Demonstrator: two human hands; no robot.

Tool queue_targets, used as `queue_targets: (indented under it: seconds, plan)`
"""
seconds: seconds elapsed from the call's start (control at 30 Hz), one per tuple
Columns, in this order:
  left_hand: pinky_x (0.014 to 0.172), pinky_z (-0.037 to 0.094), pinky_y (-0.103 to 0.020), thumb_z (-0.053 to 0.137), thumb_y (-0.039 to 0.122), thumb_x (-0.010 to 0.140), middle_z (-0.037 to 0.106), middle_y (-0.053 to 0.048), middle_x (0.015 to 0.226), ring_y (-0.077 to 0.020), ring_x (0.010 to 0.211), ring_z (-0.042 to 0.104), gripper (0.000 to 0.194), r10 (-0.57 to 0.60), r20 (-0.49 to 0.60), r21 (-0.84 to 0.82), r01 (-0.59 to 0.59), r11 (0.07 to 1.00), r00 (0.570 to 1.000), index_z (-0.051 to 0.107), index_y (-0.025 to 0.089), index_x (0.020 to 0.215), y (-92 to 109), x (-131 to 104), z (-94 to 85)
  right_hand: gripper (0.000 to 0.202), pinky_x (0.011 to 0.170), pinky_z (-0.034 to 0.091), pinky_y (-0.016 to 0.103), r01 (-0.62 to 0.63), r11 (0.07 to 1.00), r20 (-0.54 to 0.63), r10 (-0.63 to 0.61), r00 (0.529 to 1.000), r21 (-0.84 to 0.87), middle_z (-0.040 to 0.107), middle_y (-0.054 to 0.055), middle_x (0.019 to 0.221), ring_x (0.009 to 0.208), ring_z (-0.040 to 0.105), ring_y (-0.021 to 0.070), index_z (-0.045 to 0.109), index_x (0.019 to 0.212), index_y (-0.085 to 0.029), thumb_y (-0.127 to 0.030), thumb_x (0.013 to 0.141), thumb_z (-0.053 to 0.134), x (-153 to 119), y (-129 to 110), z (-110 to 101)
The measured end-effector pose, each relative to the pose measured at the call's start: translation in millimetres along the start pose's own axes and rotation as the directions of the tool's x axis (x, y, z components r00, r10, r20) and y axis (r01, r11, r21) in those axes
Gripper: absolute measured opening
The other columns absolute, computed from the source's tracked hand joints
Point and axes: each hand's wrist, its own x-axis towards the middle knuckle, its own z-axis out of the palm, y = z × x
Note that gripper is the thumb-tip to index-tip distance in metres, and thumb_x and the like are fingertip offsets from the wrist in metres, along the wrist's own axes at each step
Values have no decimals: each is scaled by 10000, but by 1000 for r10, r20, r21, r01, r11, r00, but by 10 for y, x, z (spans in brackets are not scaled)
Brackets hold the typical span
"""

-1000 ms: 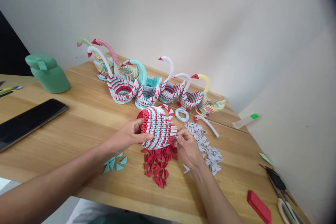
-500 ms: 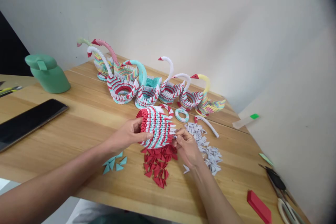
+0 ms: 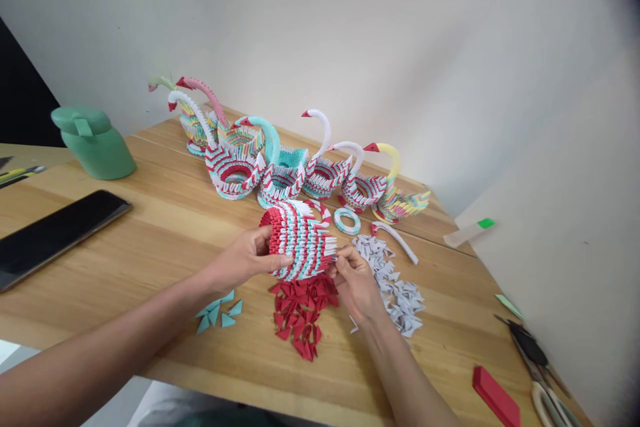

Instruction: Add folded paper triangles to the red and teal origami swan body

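Observation:
My left hand [image 3: 250, 255] grips a round body of folded paper pieces [image 3: 300, 240], striped red, white and light blue and tilted on its side. The thumb lies across its near side, and the other fingers go round the back. At the body's right edge my right hand [image 3: 356, 277] pinches a small white folded paper piece [image 3: 334, 258], partly hidden by the fingertips. Below the body lies a heap of red paper triangles [image 3: 303, 317]. White paper triangles [image 3: 400, 293] are spread beyond my right hand, and several light blue triangles [image 3: 215, 313] lie below my left wrist.
Several finished paper swans [image 3: 235, 173] stand along the back. Before them lie a paper ring [image 3: 347, 221] and a white paper swan neck [image 3: 397, 242]. A phone [image 3: 60, 233] and green bottle [image 3: 95, 143] are at left; scissors [image 3: 530, 347] and a red block [image 3: 496, 397] at right.
Both hands keep nearly the same hold, the right fingertips still at the body's right edge. The whole view has shifted very slightly.

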Motion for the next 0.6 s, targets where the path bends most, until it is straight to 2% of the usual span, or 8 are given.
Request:
queue_targets:
  seconds: [0.23, 0.43, 0.6]
  plan:
    - [811, 496, -331, 767, 336, 713, 717, -82, 992, -217, 898, 650, 381, -18, 8, -13, 18, 1000, 1000, 626, 140, 1008, 25, -13, 7, 331, 522, 377, 247, 44, 993, 7, -43, 999, -111, 567, -44, 531, 505, 481, 121, 642, 673, -216, -442, 592, 870, 2, -7, -30]
    - [791, 506, -337, 765, 347, 707, 723, -85, 970, -221, 870, 654, 357, -28, 5, 36, 28, 999, 1000, 639, 135, 966, 70, -32, 13, 326, 499, 356, 240, 54, 972, 60, -41, 997, -231, 591, -31, 545, 499, 492, 118, 629, 675, -203, -430, 615, 856, -3, -33, -68]
    - [824, 501, -344, 760, 345, 711, 721, -87, 975, -222, 894, 652, 348, -16, 21, 51, 15, 999, 1000, 632, 129, 951, 88, -31, 21, 366, 502, 389, 232, 21, 978, 67, -7, 998, -209, 602, -50, 608, 503, 505, 110, 634, 863, -228, -359, 612, 865, 2, -44, -51]
